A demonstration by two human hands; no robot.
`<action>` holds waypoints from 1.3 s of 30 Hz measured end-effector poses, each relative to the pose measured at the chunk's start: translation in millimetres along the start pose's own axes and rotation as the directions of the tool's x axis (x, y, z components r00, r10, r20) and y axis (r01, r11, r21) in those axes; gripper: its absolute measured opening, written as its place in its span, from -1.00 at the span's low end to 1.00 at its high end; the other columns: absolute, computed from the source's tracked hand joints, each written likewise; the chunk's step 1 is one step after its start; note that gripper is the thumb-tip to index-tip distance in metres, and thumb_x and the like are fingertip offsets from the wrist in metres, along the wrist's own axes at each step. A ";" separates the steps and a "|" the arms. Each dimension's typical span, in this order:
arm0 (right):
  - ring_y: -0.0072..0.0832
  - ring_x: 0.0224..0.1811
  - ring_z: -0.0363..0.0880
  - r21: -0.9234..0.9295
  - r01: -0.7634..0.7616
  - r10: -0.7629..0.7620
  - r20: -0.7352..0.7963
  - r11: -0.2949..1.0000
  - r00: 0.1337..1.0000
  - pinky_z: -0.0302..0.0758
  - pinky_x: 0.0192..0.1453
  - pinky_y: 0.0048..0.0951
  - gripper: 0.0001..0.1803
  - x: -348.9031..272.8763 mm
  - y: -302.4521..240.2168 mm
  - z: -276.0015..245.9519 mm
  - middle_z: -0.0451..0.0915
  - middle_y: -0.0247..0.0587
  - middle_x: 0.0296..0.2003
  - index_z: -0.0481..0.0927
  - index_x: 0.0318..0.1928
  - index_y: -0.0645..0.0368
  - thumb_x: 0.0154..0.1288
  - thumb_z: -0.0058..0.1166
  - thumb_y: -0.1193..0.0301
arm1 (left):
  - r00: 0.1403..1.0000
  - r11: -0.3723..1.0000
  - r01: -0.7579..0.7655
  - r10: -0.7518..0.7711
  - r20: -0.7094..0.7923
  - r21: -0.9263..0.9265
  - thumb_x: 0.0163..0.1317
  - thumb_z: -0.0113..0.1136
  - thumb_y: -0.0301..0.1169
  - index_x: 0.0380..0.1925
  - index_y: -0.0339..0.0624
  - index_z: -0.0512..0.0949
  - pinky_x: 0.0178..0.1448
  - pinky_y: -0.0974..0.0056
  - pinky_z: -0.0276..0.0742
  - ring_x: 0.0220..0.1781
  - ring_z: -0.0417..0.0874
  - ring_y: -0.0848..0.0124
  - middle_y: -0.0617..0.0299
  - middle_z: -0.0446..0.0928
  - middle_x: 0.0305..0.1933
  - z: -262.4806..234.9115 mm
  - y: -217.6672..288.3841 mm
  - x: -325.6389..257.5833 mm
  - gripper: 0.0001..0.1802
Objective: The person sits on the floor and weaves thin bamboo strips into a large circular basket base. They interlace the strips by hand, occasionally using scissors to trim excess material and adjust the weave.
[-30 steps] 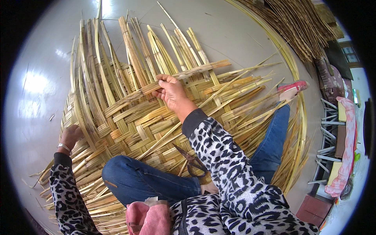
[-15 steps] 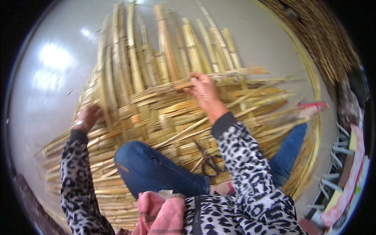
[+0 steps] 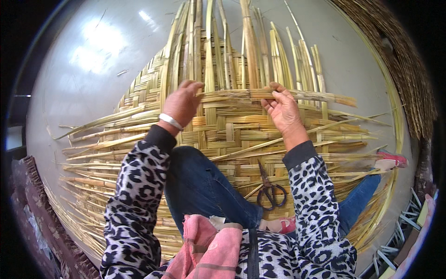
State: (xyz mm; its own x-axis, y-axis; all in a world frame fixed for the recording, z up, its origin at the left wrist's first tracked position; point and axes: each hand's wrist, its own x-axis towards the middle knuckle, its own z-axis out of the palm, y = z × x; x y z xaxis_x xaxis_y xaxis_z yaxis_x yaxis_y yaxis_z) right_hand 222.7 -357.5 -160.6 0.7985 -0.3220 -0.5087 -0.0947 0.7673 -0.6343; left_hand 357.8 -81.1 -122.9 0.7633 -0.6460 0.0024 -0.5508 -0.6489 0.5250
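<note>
A woven mat of flat, yellowish reed strips [image 3: 223, 135] lies under my hands, with long loose strips [image 3: 251, 46] running away from me at its far side. Crosswise over it goes a bundle of split reed strips [image 3: 232, 96]. At the bundle's left end, my left hand [image 3: 181, 106] has its fingers and thumb closed around the tip. Farther right, my right hand [image 3: 284, 111] pinches the same bundle between thumb and fingers; its other fingers are loosely bent. Scissors [image 3: 266, 189] with dark handles rest on the mat beside my bent knee, blades slightly parted.
My jeans-clad legs [image 3: 204, 186] are on the mat, a red shoe [image 3: 392, 159] at the right. A pink cloth [image 3: 209, 246] hangs at my front. Dark stalks [image 3: 395, 60] lie at the far right. Patterned fabric [image 3: 37, 209] is at the lower left.
My left hand has come from the mat's left part to the left end of the bundle. My right hand keeps its hold farther along the bundle. The whole view has shifted.
</note>
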 end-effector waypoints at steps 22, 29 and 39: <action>-0.22 0.22 0.49 -0.948 0.123 -0.136 0.086 0.295 0.987 0.43 0.29 -0.32 -0.27 101.4 -46.0 83.1 0.42 0.17 0.22 0.28 0.32 0.41 0.21 0.28 0.39 | 0.915 0.959 0.238 -0.274 -0.294 -0.154 0.22 0.26 -0.10 -0.53 -0.22 0.54 -0.35 0.01 0.47 -0.45 0.58 -0.04 -0.05 0.55 -0.53 37.9 14.4 24.3 -0.61; -0.34 -0.37 0.63 -0.934 0.091 -0.136 0.046 0.346 0.990 0.57 -0.28 -0.29 -0.62 162.8 -36.0 92.9 0.64 -0.09 -0.35 0.55 -0.19 0.39 0.09 0.41 0.39 | 0.918 0.927 0.279 -0.334 -0.214 -0.249 0.24 0.23 -0.10 -0.50 -0.27 0.56 -0.34 0.02 0.45 -0.46 0.56 -0.06 -0.10 0.51 -0.57 36.7 5.5 27.9 -0.59; -0.46 -0.29 0.65 -0.603 0.124 -0.018 0.179 0.788 0.984 0.62 -0.18 -0.47 -0.67 148.2 -51.7 93.5 0.67 -0.20 -0.30 0.58 -0.17 0.29 0.07 0.40 0.49 | 0.933 0.913 0.276 -0.330 -0.145 -0.302 0.23 0.24 -0.10 -0.49 -0.26 0.55 -0.36 0.07 0.44 -0.51 0.53 0.00 -0.06 0.50 -0.58 42.0 -6.5 29.9 -0.60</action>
State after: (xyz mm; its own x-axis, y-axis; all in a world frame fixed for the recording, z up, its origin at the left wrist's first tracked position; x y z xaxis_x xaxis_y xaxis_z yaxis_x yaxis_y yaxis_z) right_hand 401.5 -393.0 -148.7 0.8937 -0.2307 -0.3849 -0.3341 0.2304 -0.9139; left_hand 370.0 -113.1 -161.9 0.9426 -0.3305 -0.0478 -0.1901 -0.6488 0.7368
